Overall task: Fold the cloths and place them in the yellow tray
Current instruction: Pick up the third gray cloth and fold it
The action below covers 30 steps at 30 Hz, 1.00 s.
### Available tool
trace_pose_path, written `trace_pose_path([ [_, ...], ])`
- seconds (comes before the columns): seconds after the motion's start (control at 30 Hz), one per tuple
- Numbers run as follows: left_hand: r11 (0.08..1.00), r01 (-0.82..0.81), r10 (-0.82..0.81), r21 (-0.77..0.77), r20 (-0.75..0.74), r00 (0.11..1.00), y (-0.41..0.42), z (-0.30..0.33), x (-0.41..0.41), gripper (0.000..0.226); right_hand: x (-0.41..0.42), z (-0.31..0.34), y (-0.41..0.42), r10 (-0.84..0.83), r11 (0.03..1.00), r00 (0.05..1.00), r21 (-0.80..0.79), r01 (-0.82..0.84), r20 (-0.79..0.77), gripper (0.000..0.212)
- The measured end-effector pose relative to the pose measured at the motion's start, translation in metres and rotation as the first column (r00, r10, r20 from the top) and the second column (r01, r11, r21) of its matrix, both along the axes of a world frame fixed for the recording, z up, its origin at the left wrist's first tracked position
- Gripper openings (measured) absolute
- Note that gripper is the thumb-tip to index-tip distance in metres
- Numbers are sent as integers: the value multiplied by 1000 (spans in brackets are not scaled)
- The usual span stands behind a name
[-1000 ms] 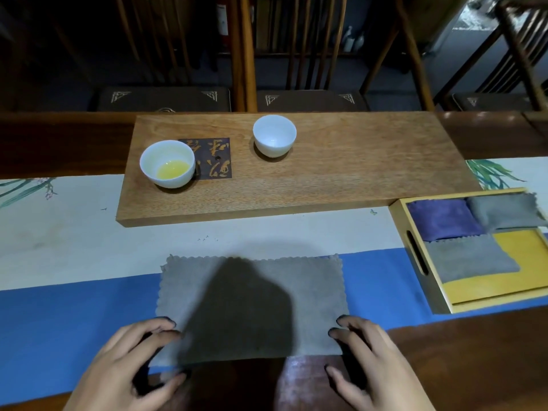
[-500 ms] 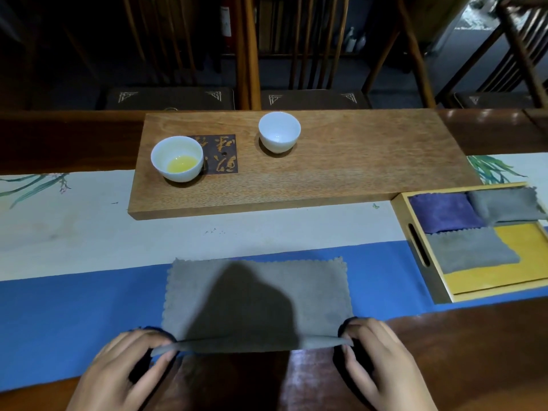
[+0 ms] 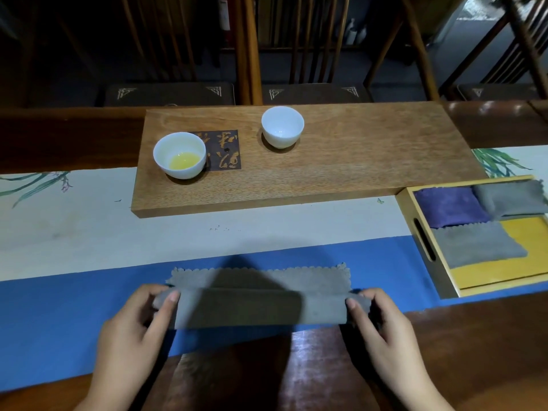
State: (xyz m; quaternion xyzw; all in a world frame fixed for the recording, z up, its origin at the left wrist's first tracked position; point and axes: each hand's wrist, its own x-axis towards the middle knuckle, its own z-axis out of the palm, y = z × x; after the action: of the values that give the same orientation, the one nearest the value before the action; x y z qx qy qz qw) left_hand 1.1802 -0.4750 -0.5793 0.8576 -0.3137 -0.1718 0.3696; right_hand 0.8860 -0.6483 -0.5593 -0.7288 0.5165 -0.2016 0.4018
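The grey cloth (image 3: 258,295) is lying on the blue band of the runner (image 3: 59,315), near the front edge of the counter (image 3: 474,351), and its near edge is being carried up and over toward the scalloped far edge. The left hand (image 3: 133,330) is pinching the left corner of that raised edge between thumb and fingers; the right hand (image 3: 382,327) is pinching the right corner the same way, each grip narrow and holding cloth.

To fold it well, both hands should be travelling at the same pace, keeping the lifted edge taut and parallel to the far edge, so the corners meet corner to corner. Laying the edge down just at the scallops, then pressing the crease flat, would likely be giving a tidy half.

To the right, well apart, the yellow tray (image 3: 427,250) is already holding a purple cloth (image 3: 447,206) and two folded grey ones, with bare yellow floor at its near right, probably room for this one.
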Motion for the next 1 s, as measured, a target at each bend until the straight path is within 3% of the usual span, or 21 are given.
trace_pose_path([
  [0.13,999,-1,-6,39,174,985,-28,5,1,14,22,-4,-16,15,993,984,-115,-36,-178,16],
  [0.43,970,-47,-26,240,295,955,-40,0,2,25,48,-19,-29,-66,973,906,-228,-35,-418,28],
  [0.73,963,-67,-33,261,361,932,-41,-5,0,26,54,-20,-23,-103,968,884,-252,-17,-457,25],
  [1.0,962,-103,16,252,326,945,-34,-5,6,22,45,-20,-32,-184,963,922,-252,99,-341,23],
])
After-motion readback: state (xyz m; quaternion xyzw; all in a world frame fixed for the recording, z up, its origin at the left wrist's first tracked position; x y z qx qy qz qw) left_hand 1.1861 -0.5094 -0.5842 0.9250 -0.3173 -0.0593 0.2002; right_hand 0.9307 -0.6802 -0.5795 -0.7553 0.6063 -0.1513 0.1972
